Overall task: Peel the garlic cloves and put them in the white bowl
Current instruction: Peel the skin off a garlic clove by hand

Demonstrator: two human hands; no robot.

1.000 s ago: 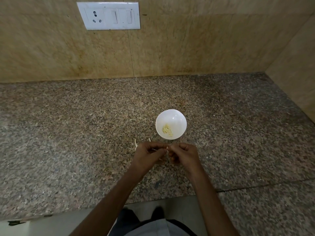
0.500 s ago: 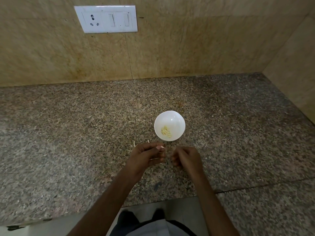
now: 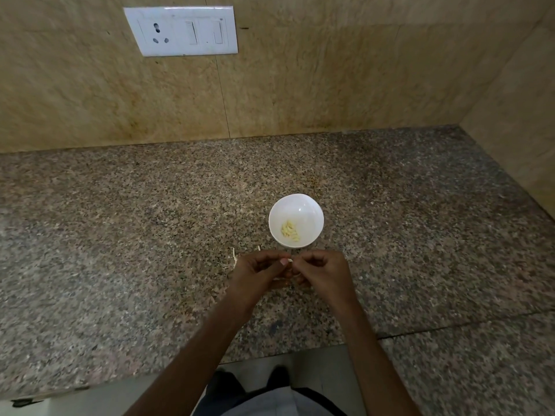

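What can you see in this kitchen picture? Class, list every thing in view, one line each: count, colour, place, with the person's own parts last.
Round white bowl: one, white, on the countertop just beyond the hands.
Peeled garlic cloves: several, pale yellow, inside the bowl.
Thin garlic skin scraps: at least two, off-white, on the countertop by the left hand.
Small garlic piece: one, pale, pinched between both hands.
Speckled granite countertop: one, brown-grey, across the middle.
Stone wall tiles: several, beige, behind and to the right.
Plastic switch-and-socket plate: one, white, upper left on the wall.
Left hand: one, pinching the piece.
Right hand: one, pinching it too.
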